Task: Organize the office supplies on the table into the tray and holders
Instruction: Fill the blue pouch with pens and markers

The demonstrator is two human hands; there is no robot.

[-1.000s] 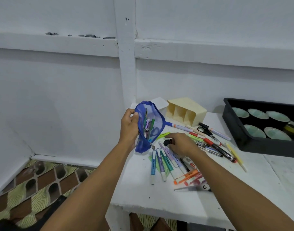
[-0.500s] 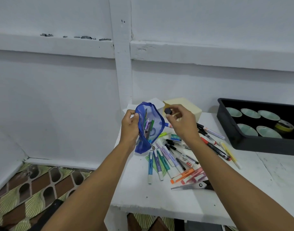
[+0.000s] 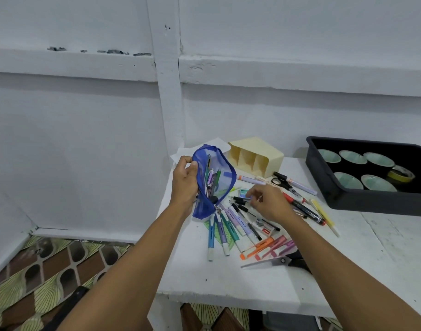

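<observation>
My left hand (image 3: 184, 180) grips the rim of a blue mesh pouch (image 3: 222, 187) and holds it above the table's left edge. Its mouth is open, with pens and a small black piece inside. My right hand (image 3: 269, 203) hovers over the pile of pens and markers (image 3: 238, 225), fingers loosely spread toward some black pens and a small teal box (image 3: 242, 192); it holds nothing I can see. A cream three-slot holder (image 3: 257, 156) lies on its side at the back. At the right stands a black tray (image 3: 362, 199).
The tray holds several pale green bowls and a yellow tape roll (image 3: 401, 174). Large scissors (image 3: 271, 262) lie near the front of the pile, small black scissors (image 3: 281, 183) behind my right hand. The white table (image 3: 228, 283) ends at the left; patterned floor lies below.
My right hand lifted a small black piece from the pile to the pouch, let it go inside, and has come back down over the pens. The left hand kept holding the pouch.
</observation>
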